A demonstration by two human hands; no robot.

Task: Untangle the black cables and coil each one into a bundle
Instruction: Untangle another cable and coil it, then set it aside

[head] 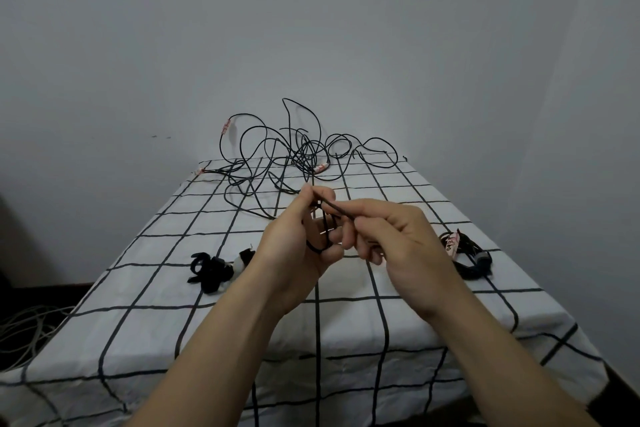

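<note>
A tangle of thin black cables [298, 152] lies at the far end of the table, some loops standing up against the wall, with white-and-red tags on them. My left hand [298, 239] is raised over the table's middle and grips small loops of one black cable [323, 218] that runs back to the tangle. My right hand [391, 236] pinches the same cable just right of the left fingers. A coiled black bundle [211, 269] lies on the left of the table. Another coiled bundle with a white tag [465, 253] lies on the right, partly behind my right hand.
The table carries a white cloth with a black grid [145, 308] that hangs over the near edge. A plain grey wall [311, 28] stands right behind the table. Pale cables [24, 333] lie on the floor at the left.
</note>
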